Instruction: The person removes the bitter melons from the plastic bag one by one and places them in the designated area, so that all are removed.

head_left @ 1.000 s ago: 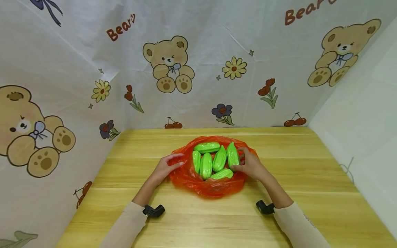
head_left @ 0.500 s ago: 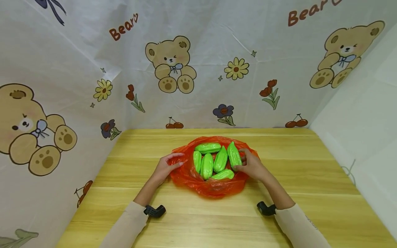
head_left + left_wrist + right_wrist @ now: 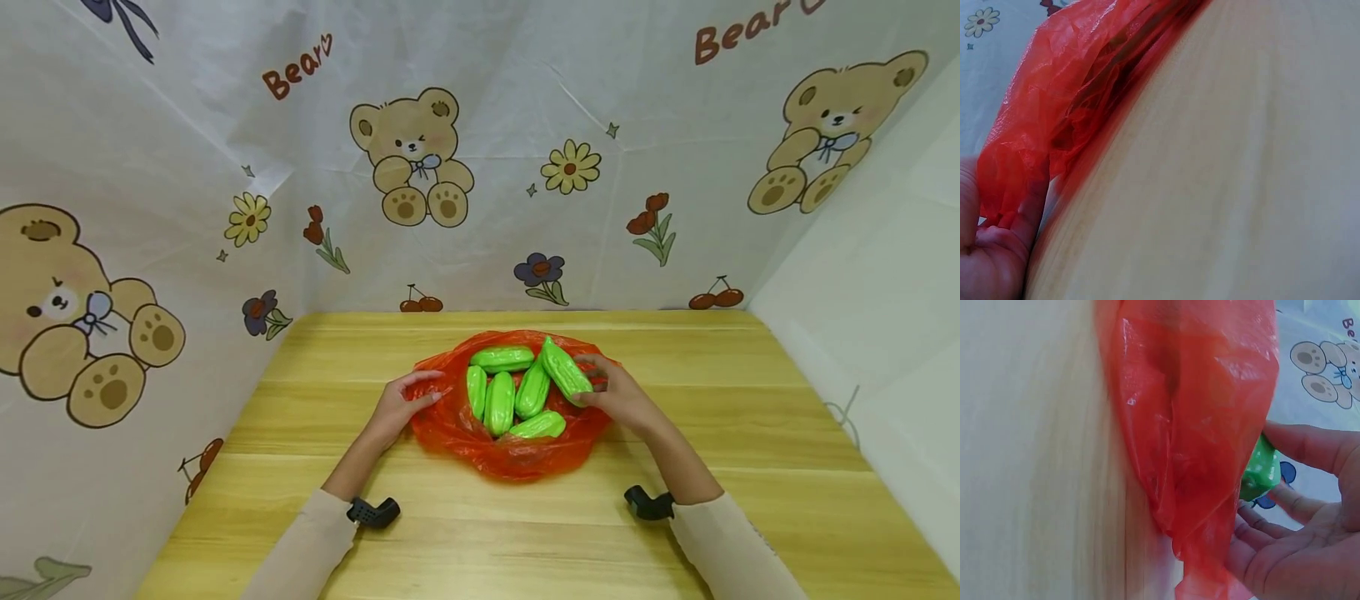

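In the head view a red plastic bag lies wide open on the wooden table. Several glossy, ridged bitter melons, bright green, lie in it. My right hand pinches one bitter melon by its near right end, thumb in front and fingers behind. Its pointed end leans up and left over its neighbour. The right wrist view shows that melon's green end between thumb and fingers, the rest hidden by the bag. My left hand holds the bag's left side between thumb and fingers, as the left wrist view also shows.
The wooden table stretches around the bag. A cloth with printed bears hangs behind and to the left. On the right stands a white wall, with a thin pale cord near the table's edge.
The gripped bitter melon has tilted: its tip has swung left and its held end right and slightly up. My right hand has moved a little right with it. The left hand stays put.
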The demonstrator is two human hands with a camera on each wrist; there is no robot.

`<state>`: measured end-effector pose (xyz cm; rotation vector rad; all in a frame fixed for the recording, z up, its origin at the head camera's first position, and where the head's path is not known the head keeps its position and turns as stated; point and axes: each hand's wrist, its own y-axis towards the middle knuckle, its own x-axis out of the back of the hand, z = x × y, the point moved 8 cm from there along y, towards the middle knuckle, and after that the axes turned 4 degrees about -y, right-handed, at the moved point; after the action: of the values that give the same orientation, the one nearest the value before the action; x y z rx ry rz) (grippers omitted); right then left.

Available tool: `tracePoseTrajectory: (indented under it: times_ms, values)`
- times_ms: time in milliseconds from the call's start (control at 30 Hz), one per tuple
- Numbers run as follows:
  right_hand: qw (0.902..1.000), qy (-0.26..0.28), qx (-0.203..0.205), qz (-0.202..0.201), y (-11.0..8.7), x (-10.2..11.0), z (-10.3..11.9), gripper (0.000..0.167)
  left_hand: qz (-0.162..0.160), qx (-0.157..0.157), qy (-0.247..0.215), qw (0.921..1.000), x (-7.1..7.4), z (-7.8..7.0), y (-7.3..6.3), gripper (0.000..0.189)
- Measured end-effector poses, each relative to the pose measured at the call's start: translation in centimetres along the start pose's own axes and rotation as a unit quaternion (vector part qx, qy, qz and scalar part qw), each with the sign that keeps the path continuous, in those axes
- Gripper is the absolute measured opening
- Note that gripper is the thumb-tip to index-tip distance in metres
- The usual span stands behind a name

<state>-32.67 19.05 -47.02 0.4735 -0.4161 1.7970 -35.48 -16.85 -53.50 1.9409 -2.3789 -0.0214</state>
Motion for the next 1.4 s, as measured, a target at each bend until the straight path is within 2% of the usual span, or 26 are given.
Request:
tracePoseTrajectory:
  times_ms: [233, 533, 767, 1167, 1400]
  values:
    - [0.9996, 0.022, 0.0, -0.018, -0.1, 1.1, -0.1, 0.054, 0.006, 0.004, -0.006, 1.0, 0.1, 0.3, 0.1, 0.038]
    - [0.9981, 0.049, 0.01, -0.035, -0.5, 3.3, 0.4, 0.049, 0.005, -0.005, 0.006, 1.0, 0.1, 0.0, 0.3, 0.039]
    - [0.9965, 0.069, 0.025, -0.041, -1.1, 4.6, 0.8, 0.05, 0.002, 0.0, 0.0, 1.0, 0.1, 0.1, -0.1, 0.038]
    - [0.9956, 0.063, 0.035, -0.06, -2.4, 6.2, 0.4, 0.052, -0.002, 0.008, 0.011, 0.9999, 0.2, 0.4, -0.8, 0.039]
    - [0.9937, 0.067, 0.045, -0.078, -2.8, 7.6, 0.2, 0.052, 0.001, 0.004, 0.0, 1.0, 0.1, 0.3, -0.5, 0.039]
